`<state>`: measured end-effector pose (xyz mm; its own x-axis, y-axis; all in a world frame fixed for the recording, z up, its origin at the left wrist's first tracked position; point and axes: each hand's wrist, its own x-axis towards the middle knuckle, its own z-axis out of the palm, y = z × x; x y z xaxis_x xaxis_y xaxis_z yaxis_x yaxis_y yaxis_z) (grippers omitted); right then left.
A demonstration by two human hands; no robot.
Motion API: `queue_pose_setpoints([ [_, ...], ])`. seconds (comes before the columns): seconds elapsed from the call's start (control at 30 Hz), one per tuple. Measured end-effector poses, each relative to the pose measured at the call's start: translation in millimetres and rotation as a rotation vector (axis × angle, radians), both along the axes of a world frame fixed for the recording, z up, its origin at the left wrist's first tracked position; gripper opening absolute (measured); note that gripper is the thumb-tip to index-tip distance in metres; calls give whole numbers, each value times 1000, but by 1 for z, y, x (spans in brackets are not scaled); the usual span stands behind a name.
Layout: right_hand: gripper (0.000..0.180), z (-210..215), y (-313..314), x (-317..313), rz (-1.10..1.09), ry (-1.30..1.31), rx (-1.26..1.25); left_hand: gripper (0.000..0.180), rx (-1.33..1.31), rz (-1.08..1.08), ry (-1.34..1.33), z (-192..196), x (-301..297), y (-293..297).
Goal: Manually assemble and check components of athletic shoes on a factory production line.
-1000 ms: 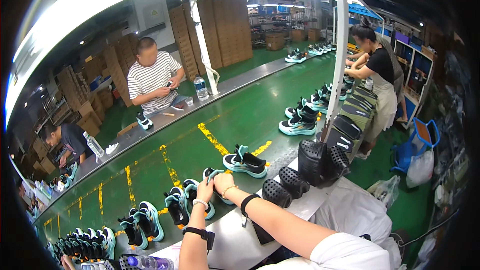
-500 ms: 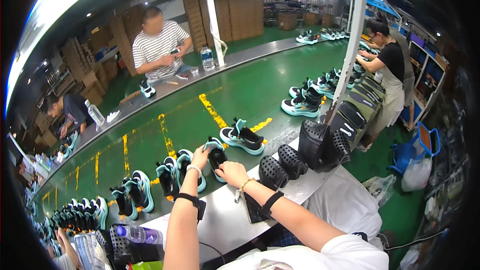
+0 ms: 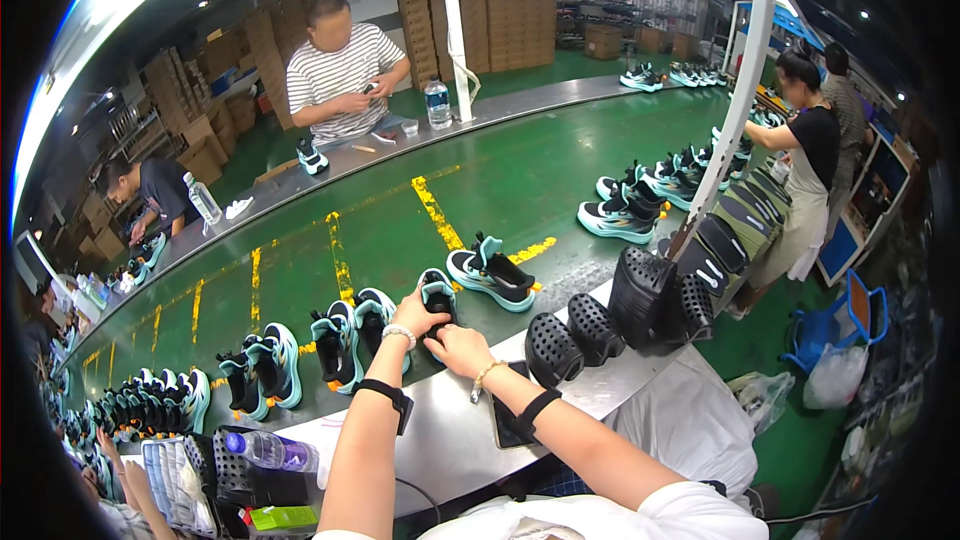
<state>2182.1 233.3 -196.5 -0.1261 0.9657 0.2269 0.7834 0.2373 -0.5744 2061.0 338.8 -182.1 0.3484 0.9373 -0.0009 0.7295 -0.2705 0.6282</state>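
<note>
Behind the green conveyor belt [image 3: 300,270], brown cardboard boxes [image 3: 490,5] stand stacked by the wall. Bare belt lies open beyond the metal table edge [image 3: 440,440]. At that near edge, the left hand [image 3: 415,315] and right hand [image 3: 460,348] curl their fingers around a black-and-teal sneaker [image 3: 438,295], gripping it upright on the belt.

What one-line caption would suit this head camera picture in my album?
Both hands, left and right, grip a black-and-teal sneaker on a green conveyor belt lined with matching pairs.
</note>
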Motion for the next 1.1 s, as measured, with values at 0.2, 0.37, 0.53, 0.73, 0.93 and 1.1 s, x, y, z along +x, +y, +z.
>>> queue_pose_setpoints([
  [0.2, 41, -3, -3, -9, -39, -73, 17, 69, 131, 217, 207, -4, 13, -4],
  [0.37, 37, -2, -8, -9, -16, -97, 0, 73, 1, 102, -13, -36, -14, 13],
  [0.53, 35, -3, -8, -3, 15, -45, 7, 87, -54, 133, -65, -54, -19, 23],
  [0.73, 34, 10, -15, 20, 13, -41, -117, 89, 27, 240, -27, -53, 15, 16],
  [0.93, 35, 73, -85, 82, -257, 212, 395, 103, 30, 208, 15, -52, -5, 12],
  [1.1, 36, 65, -120, 175, -643, 72, 489, 85, 138, 277, 105, -41, 4, 3],
])
